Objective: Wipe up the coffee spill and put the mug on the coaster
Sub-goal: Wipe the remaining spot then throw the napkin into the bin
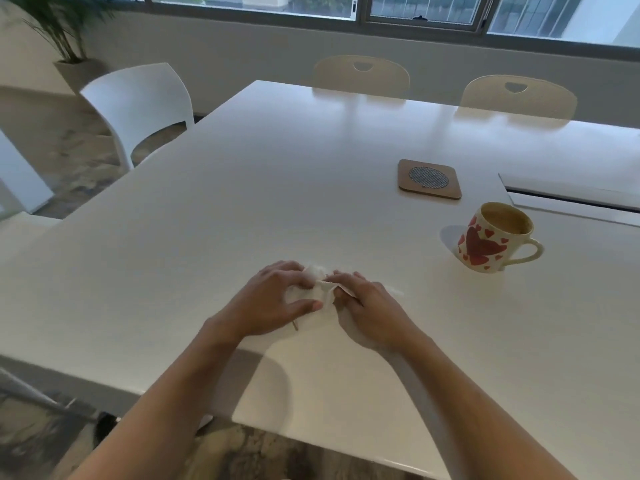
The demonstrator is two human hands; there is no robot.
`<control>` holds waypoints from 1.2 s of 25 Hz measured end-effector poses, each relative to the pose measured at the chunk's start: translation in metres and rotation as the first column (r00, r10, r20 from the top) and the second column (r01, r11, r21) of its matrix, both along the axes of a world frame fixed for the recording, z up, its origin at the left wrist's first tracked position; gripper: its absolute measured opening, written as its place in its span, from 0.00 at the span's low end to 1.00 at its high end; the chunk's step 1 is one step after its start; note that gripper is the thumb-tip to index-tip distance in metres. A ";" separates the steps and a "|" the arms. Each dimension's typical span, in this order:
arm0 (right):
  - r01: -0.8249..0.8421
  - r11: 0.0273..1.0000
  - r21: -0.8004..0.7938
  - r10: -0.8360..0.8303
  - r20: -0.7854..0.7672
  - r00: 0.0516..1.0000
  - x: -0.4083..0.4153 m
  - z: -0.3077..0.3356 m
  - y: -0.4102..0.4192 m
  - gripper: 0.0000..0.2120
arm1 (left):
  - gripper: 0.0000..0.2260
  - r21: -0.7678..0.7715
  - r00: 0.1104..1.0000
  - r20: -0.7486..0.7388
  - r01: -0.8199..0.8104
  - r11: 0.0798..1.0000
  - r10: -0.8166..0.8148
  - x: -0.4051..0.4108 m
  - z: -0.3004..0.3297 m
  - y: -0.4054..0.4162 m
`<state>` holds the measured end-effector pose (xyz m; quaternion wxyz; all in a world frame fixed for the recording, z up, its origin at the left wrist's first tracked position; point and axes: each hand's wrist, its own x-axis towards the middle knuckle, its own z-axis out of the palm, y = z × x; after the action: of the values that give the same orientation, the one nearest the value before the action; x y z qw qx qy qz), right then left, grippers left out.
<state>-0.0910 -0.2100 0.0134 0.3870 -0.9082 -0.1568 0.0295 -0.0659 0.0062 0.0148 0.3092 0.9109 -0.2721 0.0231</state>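
Note:
On the white table (pixel 277 188), my left hand (pixel 277 299) and my right hand (pixel 367 306) both hold a crumpled white tissue (pixel 320 289) pressed against the tabletop near the front middle. A small brown streak (pixel 295 325) shows by my left thumb. A cream mug (pixel 493 237) with red hearts stands upright to the right, holding coffee, its handle pointing right. Beyond it lies a square brown coaster (pixel 429 179) with a grey round centre, nothing on it. Any spill under the tissue is hidden.
A raised white cable flap (pixel 568 199) sits at the table's right edge behind the mug. One white chair (pixel 138 105) stands at the left and two more (pixel 362 76) at the far side. A potted plant (pixel 65 36) is in the back left corner.

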 end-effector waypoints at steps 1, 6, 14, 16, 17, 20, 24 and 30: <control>0.040 0.993 0.112 -0.033 -0.058 0.998 -0.003 0.004 0.007 0.14 | 0.17 -0.027 0.999 -0.012 -0.034 0.999 0.034 -0.007 0.002 0.001; 0.134 0.771 0.623 0.040 -0.257 0.966 -0.012 0.019 0.051 0.11 | 0.14 -0.253 0.970 -0.080 -0.244 0.936 0.231 -0.041 0.007 0.013; 0.067 0.548 0.834 0.240 -0.233 0.942 -0.031 0.028 0.144 0.08 | 0.33 -0.573 0.897 -0.317 -0.439 0.692 0.307 -0.088 0.025 0.085; 0.001 0.577 0.817 0.254 -0.181 0.950 -0.039 0.031 0.174 0.09 | 0.30 -0.628 0.881 -0.383 -0.469 0.620 0.278 -0.103 0.024 0.114; -0.034 0.601 0.798 0.263 -0.158 0.952 -0.045 0.032 0.189 0.10 | 0.26 -0.643 0.875 -0.390 -0.482 0.595 0.288 -0.112 0.023 0.129; -0.084 0.713 0.696 0.250 -0.140 0.958 -0.060 0.032 0.239 0.11 | 0.16 -0.621 0.825 -0.345 -0.558 0.551 0.447 -0.140 0.021 0.179; -0.136 0.778 0.613 0.350 -0.243 0.905 -0.081 0.025 0.301 0.11 | 0.15 -0.638 0.747 -0.371 -0.637 0.433 0.552 -0.172 0.014 0.247; -0.194 0.727 0.659 0.514 -0.334 0.790 -0.116 -0.001 0.378 0.15 | 0.11 -0.651 0.684 -0.407 -0.682 0.333 0.605 -0.226 -0.009 0.317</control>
<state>-0.2070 0.1677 0.0125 0.6632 -0.6518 -0.2301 0.2870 -0.2918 0.3233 0.0053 0.6392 0.7207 0.1618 0.2140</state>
